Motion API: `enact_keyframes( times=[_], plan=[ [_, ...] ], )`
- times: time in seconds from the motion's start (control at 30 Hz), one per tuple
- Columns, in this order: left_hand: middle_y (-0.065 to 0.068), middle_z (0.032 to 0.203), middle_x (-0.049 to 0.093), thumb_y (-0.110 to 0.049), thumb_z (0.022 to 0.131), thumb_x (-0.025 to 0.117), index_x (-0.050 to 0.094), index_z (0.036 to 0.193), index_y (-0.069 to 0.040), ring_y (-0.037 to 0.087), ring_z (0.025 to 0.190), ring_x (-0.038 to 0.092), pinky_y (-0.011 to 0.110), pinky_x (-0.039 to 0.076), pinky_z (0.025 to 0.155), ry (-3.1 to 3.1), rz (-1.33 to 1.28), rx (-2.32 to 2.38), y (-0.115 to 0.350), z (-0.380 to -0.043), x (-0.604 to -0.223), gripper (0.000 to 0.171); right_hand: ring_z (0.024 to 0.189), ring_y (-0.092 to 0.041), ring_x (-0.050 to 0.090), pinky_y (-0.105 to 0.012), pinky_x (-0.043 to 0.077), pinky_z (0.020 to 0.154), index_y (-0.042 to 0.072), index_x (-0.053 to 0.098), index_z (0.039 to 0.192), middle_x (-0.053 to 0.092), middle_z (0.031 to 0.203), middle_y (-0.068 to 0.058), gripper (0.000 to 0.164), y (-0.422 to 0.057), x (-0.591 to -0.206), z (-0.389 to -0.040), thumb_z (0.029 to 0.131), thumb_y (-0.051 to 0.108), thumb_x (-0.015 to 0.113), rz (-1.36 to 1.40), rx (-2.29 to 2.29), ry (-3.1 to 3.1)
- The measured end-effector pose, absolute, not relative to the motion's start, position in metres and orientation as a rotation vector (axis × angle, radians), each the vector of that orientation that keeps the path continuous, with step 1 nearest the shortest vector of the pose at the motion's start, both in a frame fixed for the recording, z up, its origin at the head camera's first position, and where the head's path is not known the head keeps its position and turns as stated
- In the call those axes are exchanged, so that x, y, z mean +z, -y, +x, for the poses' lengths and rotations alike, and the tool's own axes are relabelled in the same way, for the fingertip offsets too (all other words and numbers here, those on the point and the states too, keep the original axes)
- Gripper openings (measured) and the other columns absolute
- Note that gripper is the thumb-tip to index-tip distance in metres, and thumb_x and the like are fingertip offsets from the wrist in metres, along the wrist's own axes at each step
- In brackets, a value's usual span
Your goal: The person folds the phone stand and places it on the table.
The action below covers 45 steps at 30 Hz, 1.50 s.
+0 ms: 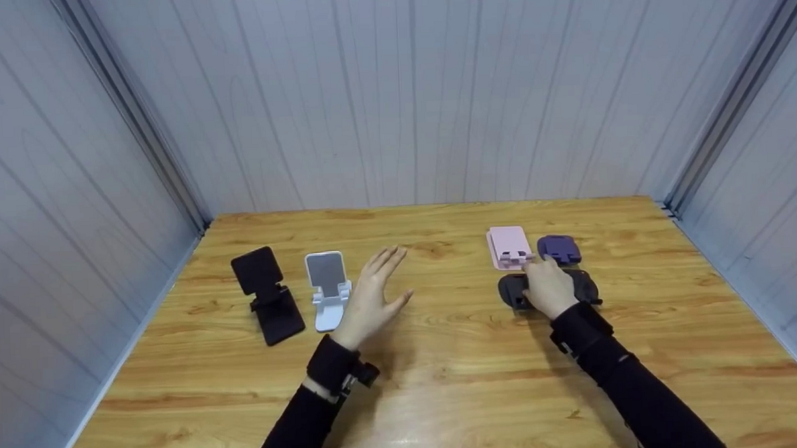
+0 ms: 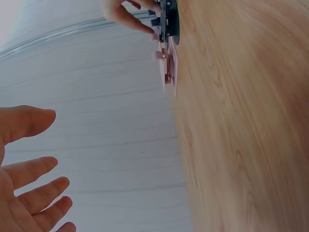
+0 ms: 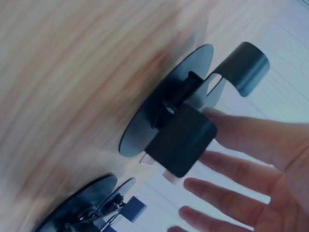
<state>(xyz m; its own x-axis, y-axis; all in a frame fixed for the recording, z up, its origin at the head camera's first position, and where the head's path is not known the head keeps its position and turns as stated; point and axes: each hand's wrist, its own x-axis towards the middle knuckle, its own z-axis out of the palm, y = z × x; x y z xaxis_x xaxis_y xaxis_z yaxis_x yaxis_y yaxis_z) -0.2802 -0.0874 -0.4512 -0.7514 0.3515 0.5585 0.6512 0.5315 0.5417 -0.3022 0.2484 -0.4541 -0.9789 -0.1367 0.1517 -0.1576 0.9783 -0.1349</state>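
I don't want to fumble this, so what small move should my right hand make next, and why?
Probably settle your right hand into a secure thumb-and-finger grip on the dark stand: the hand is right at it, though whether it grips is partly hidden. Your left hand is open and empty, so it could likely help steady.

No legible text, no labels, no numbers (in any view)

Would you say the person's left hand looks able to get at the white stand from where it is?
Probably yes: the left hand looks empty, fingers spread, right beside the white stand, with nothing visible between them; the black stand is on the far side.
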Motion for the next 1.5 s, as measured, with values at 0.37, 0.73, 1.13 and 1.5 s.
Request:
enact_keyframes(
  times=[0.37,0.73,1.13,1.5],
  plan=[
    [0.031,0.157,0.047,-0.007,0.093,0.079,0.050,0.152,0.008,0.053,0.149,0.039,0.070,0.034,0.121,2.396,-0.697,-0.936,0.108,-0.277,-0.431,0.067,0.155,-0.053,0.026,-0.072,0.028,0.122,-0.005,0.046,0.156,0.041,0.162,-0.032,0.064,-0.250,-0.455,-0.295,0.103,0.022,0.069,0.285,0.211,3.006],
    [0.029,0.163,0.042,-0.009,0.090,0.084,0.047,0.156,0.005,0.049,0.152,0.036,0.066,0.030,0.125,2.436,-0.548,-0.649,0.139,-0.282,-0.428,0.077,0.158,-0.052,0.019,-0.075,0.019,0.124,0.000,0.034,0.164,0.027,0.171,-0.027,0.069,-0.243,-0.455,-0.279,0.108,0.026,0.063,0.398,0.357,2.881],
    [0.038,0.158,0.040,-0.008,0.094,0.080,0.040,0.156,0.011,0.057,0.147,0.037,0.067,0.033,0.122,2.470,-0.357,-0.880,0.176,-0.295,-0.443,0.077,0.157,-0.051,0.022,-0.076,0.015,0.124,-0.003,0.042,0.159,0.035,0.167,-0.029,0.064,-0.237,-0.460,-0.267,0.105,0.023,0.066,0.467,0.399,2.839],
    [0.040,0.143,0.055,-0.004,0.102,0.070,0.045,0.152,0.012,0.056,0.130,0.058,0.063,0.050,0.110,2.480,-0.223,-1.281,0.195,-0.301,-0.449,0.058,0.156,-0.051,0.026,-0.075,0.015,0.124,-0.004,0.044,0.158,0.037,0.166,-0.029,0.062,-0.235,-0.457,-0.264,0.105,0.019,0.067,0.493,0.420,2.820]
  ],
)
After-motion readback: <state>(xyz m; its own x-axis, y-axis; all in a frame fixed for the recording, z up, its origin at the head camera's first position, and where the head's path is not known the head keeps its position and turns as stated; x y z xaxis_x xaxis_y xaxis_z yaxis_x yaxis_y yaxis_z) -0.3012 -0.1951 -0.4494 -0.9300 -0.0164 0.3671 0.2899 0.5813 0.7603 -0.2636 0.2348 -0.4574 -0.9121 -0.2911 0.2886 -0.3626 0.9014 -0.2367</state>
